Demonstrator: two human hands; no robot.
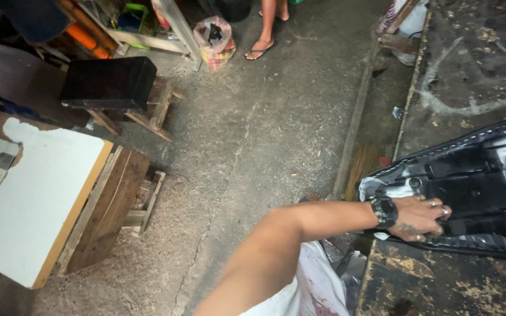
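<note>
Right hand (420, 217) reaches out on a straightened arm, fingers curled, palm down.

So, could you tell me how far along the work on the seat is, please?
The seat already lies underside up on the worn bench, its cover wrapped over the near rim. One hand presses on the base there; which hand is unclear. How much of the cover is fastened cannot be told.

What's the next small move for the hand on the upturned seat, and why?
Probably slide the seat further onto the workbench. The one hand in view, with a wristwatch, rests on the seat's underside near its left end, and that end pokes past the bench edge over the floor. Which hand it is, and whether its grip is closed, can't be told.
</note>
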